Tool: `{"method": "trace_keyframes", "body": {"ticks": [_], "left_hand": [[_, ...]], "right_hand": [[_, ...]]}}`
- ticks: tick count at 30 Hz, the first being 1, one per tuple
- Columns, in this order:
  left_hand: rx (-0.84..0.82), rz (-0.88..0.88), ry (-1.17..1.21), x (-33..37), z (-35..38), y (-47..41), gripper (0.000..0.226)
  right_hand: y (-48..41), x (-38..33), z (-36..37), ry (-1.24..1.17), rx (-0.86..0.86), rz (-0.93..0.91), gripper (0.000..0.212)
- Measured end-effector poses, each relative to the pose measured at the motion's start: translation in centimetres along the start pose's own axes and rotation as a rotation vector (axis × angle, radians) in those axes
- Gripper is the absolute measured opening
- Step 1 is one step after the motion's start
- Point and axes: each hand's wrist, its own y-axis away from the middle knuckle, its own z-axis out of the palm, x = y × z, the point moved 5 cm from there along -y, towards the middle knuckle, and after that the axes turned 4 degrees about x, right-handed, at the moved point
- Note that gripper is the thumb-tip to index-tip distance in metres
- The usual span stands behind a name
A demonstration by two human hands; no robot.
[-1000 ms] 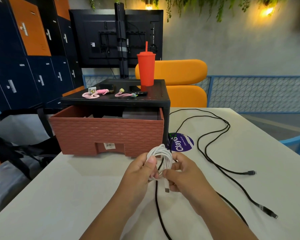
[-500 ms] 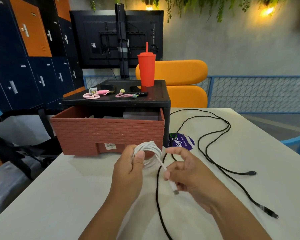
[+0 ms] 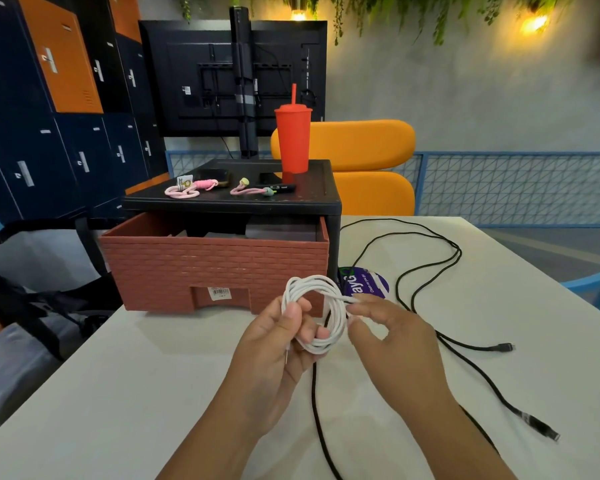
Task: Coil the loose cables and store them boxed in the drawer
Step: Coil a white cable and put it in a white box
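A red tumbler (image 3: pixel 293 140) with a straw stands on a black stand (image 3: pixel 229 202) at the back of a white table (image 3: pixel 118 393), with two pink wrist straps (image 3: pixel 184 192) and a dark phone (image 3: pixel 213 175) lying just left of it on the same top. Behind the tumbler are a black screen (image 3: pixel 194 74) on a pole and an orange chair (image 3: pixel 361 143), with blue and orange lockers (image 3: pixel 49 98) well to its left and a blue mesh fence (image 3: pixel 516 188) to its right. A round purple sticker (image 3: pixel 371 284) lies on the table below and right of the tumbler, while green plants (image 3: pixel 413 8) and a lit wall lamp (image 3: pixel 534 24) hang high above it.
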Motion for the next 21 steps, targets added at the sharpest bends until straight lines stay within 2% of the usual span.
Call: {"method": "trace_keyframes", "body": {"ticks": [3,7,13,21], "left_hand": [[-0.033,0.021,-0.023,-0.1,0.4,0.1,0.019],[-0.038,0.037,-0.078,-0.1,0.3,0.1,0.017],[-0.074,0.006,-0.133,-0.8,0.1,0.0,0.014],[-0.040,0.067,-0.319,-0.6,-0.2,-0.3,0.026]], "right_hand": [[0.5,0.6,1.7,-0.226,-0.180,0.221,0.035],[1.1,0.3,2.3,-0.448,-0.258,0.336,0.014],[0.8,1.0,2.2,-0.794,-0.200,0.530,0.016],[0.5,1.0,2.0,-0.853,-0.173,0.534,0.021]]}}
